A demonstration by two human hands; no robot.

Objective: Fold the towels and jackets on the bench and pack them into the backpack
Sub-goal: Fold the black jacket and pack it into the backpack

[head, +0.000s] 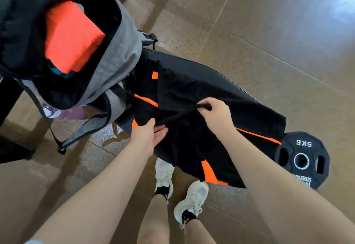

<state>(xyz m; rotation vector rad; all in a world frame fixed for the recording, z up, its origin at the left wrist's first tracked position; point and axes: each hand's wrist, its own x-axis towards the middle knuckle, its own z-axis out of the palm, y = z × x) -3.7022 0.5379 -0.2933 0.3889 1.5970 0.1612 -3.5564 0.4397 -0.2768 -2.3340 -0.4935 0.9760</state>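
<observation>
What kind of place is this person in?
Most likely a gym. A black padded bench stands on a tiled floor, and a weight plate marked 5KG lies beside it. A black and orange jacket is spread on the bench.

Jacket [192, 94] under both hands: black w/ orange stripes & patches. Surface [221, 74] beyond hands: black. Backpack [119, 51] up-left of left hand [148, 138]: grey outside, black lining; folded item [71, 36] inside bright orange, teal bit below it. Weight plate [302, 159] right of right hand [217, 117]: black, white lettering. Shoes [178, 188] white, socks black. Floor tan-brown.
</observation>
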